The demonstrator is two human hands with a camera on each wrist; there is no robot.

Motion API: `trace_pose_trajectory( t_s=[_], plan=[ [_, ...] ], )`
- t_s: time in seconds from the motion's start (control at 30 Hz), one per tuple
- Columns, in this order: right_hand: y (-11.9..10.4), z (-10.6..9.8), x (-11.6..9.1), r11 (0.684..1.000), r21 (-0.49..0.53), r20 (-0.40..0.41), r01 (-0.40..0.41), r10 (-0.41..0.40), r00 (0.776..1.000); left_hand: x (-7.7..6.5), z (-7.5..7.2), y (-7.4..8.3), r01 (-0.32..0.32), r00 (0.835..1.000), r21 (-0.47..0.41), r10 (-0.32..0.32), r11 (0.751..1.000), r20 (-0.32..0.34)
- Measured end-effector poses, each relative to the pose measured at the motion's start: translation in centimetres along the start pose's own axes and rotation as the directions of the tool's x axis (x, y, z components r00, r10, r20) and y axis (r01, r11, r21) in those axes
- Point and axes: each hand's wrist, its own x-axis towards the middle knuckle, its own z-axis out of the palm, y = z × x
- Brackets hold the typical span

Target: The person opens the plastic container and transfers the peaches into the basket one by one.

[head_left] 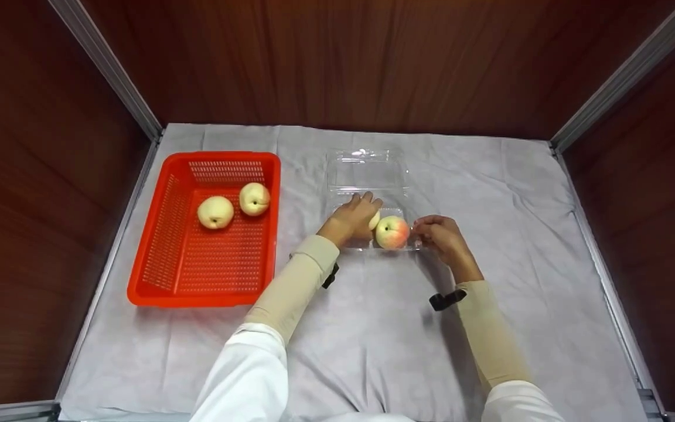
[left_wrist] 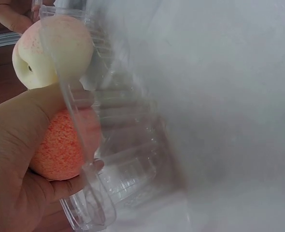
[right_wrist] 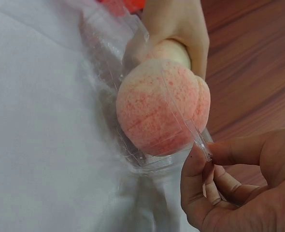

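A clear plastic clamshell box [head_left: 367,176] lies with its lid folded back, away from the person. One peach [head_left: 392,232], pale yellow with a pink blush, sits in the right part of its base. My left hand [head_left: 354,219] grips a second peach [left_wrist: 60,150] in the left part of the base, covering most of it in the head view. At the base's right edge, my right hand [head_left: 440,234] pinches the clear rim [right_wrist: 200,140] between thumb and fingers.
A red plastic basket [head_left: 204,302] with slotted sides stands to the left, holding two pale peaches [head_left: 215,212]. Grey cloth [head_left: 519,246] covers the table. Brown wood-look panels [head_left: 337,64] rise at the back and sides.
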Motion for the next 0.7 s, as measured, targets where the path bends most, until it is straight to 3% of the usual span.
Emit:
trace_pose_trajectory(
  t_s=[0.7],
  plan=[
    [0.1, 0.0, 0.2, 1.000, -0.004, -0.006, 0.015, -0.015, 1.000, -0.6, -1.5, -1.2, 0.005, 1.000, 0.009, -0.005, 1.000, -0.028]
  ],
)
